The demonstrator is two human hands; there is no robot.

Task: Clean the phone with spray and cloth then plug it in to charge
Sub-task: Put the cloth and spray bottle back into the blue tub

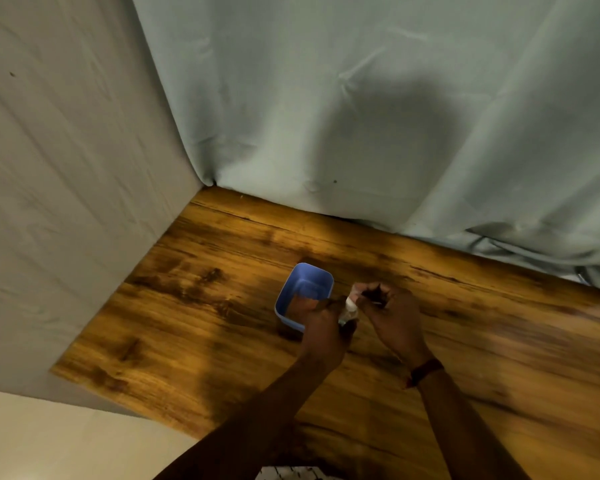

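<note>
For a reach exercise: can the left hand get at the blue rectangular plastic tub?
Likely yes: the blue plastic tub sits beside the left hand, nothing between, though that hand grips a small white bottle.

Surface [222, 358]: wood-grain top, warm brown with dark streaks, running from the far left corner to the near right; lit warmly, with a broad shadow across its near middle.
Drape [326, 64]: pale grey-green cloth, creased, hanging along the far edge, bunched on the surface at far right; a rounded shadow falls on it.
Sheet [66, 202]: off-white cloth, wrinkled, closing the left side, meeting the drape at the corner.
Floor [49, 445]: plain cream, near left.
</note>
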